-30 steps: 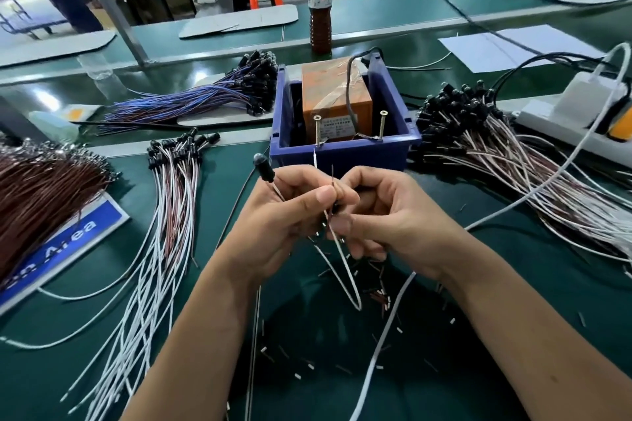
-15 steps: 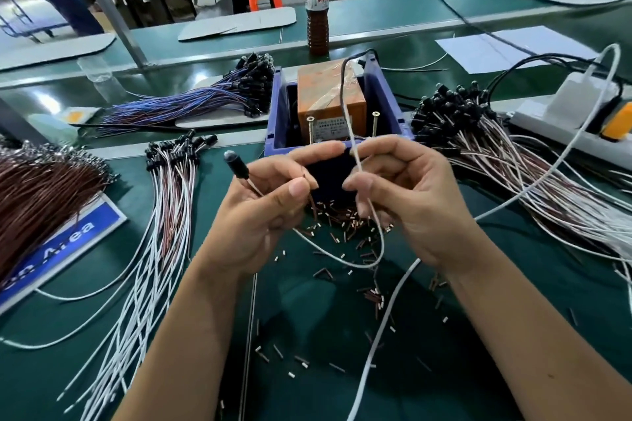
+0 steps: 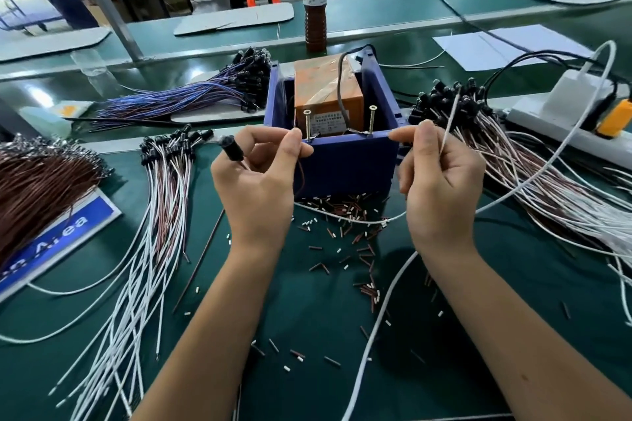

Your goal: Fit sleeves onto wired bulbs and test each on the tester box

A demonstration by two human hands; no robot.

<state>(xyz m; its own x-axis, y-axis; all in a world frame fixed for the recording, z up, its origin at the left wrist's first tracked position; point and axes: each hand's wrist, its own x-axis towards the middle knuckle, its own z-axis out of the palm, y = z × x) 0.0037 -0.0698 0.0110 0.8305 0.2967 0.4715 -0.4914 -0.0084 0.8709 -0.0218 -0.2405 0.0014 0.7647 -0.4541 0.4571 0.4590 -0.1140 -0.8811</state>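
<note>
Black cylindrical sleeved bulb point(image 3: 231, 146) held in left hand point(image 3: 254, 181), fingers curled; brown lead pinched at fingertips beside left upright brass screw point(image 3: 308, 125) of blue plastic tester box point(image 3: 345, 161). White wire point(image 3: 448, 120) pinched in right hand point(image 3: 441, 181), fingertips brought near right screw point(image 3: 370, 120). Hands held apart, at box front rim. Cut brown and white sleeve pieces point(image 3: 345, 215) scattered on green bench mat point(image 3: 307, 318) below box. Finished wired bulbs point(image 3: 164, 147) laid at left.

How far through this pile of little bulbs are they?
Unclear which pile is finished. In hand: the left hand holds a sleeved bulb, the right hand its white lead, at the tester box screws. The brown-wire bundle seems left.
</note>
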